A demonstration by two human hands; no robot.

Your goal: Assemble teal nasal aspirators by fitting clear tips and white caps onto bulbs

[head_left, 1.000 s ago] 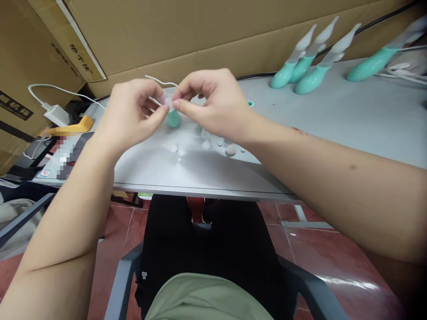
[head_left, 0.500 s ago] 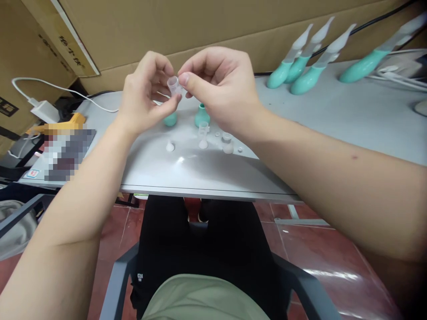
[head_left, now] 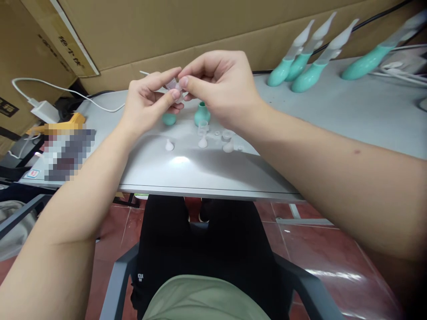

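Observation:
My left hand [head_left: 147, 98] is closed around a small clear plastic tube piece [head_left: 172, 83], raised above the table. Against the right side of that piece, my right hand [head_left: 218, 82] pinches with thumb and fingertips; whatever lies in the pinch is too small and covered to make out. Below the hands stand a green rubber bulb [head_left: 202, 116] with an open neck and another green bulb [head_left: 169, 119], partly covered by my left hand. Nearer me are a white nozzle tip [head_left: 169, 145], a second tip [head_left: 203, 142] by a clear tube piece [head_left: 203, 128], and a third tip [head_left: 228, 147].
Assembled green bulb aspirators [head_left: 310, 78] rest at the back right. A clear connector [head_left: 227, 134] and tiny round parts [head_left: 217, 133] lie under my right wrist. At left are a white charger [head_left: 45, 111], a yellow object [head_left: 77, 121] and a blurred-out dark item [head_left: 68, 155]. Cardboard [head_left: 133, 35] stands behind.
The clear tube piece has tilted, and its open mouth no longer faces up at me. My left fingers have straightened and shifted around it. My right hand keeps its pinch.

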